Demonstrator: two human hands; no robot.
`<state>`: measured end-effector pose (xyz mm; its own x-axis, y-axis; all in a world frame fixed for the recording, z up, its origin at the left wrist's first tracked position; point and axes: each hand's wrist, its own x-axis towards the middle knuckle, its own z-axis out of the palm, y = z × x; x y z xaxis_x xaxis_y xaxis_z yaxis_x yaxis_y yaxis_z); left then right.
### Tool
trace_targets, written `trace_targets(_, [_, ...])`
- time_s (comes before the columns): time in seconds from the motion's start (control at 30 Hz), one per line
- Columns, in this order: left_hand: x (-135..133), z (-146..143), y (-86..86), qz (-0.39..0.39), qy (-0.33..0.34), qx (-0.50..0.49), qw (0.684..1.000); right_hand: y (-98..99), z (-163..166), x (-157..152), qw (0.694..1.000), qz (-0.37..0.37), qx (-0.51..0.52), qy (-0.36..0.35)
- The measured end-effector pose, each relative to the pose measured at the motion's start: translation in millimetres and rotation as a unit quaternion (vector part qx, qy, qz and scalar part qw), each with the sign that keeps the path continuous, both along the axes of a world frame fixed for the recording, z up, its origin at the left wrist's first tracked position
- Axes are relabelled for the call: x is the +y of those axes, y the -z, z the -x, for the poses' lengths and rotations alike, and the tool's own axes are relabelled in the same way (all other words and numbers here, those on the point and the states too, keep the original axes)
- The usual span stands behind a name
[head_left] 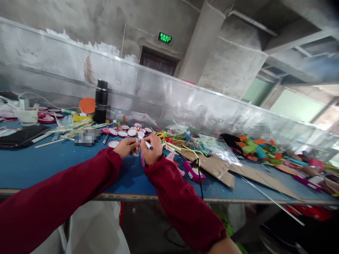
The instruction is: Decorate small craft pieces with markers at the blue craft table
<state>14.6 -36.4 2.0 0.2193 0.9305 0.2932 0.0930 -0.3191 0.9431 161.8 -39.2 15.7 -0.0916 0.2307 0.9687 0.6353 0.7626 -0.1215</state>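
Observation:
My left hand [127, 146] is closed in a pinch on a small thin stick [137, 135] that stands upright between thumb and fingers. My right hand [153, 148] grips a white marker with a dark blue end [148, 145], its other end close to the stick. Whether the marker touches the stick cannot be made out. Both hands are close together above the blue tabletop [79, 165]. Behind them lie several round white discs with red rims [131, 132], and another disc [113, 144] is beside my left hand.
A black bottle [101, 102] stands at the back left, near a phone [25, 135] and a white cup [27, 116]. Coloured pipe cleaners [188, 141], a purple tape-like item [194, 171] and cardboard [212, 167] lie to the right. A perforated metal screen [164, 95] borders the back.

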Motion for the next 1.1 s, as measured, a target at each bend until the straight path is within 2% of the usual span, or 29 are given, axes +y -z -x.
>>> trace_targets(0.5, [-0.3,0.2,-0.9,-0.002,-0.003,0.009,1.000,-0.8,1.3,-2.1,1.000,0.005,-0.012,-0.023])
trace_targets(0.67, [-1.4,-0.4,-1.7,0.006,-0.009,-0.001,1.000,-0.3,1.5,-1.6,1.000,0.002,0.003,-0.005])
trace_targets(0.83, [-2.2,-0.6,-2.8,-0.001,-0.004,0.000,1.000,0.1,1.9,-1.6,1.000,-0.001,-0.013,-0.023])
trace_targets(1.1, [-1.4,0.0,-2.3,-0.002,-0.004,0.003,1.000,0.3,1.4,-0.6,1.000,-0.004,-0.007,-0.009])
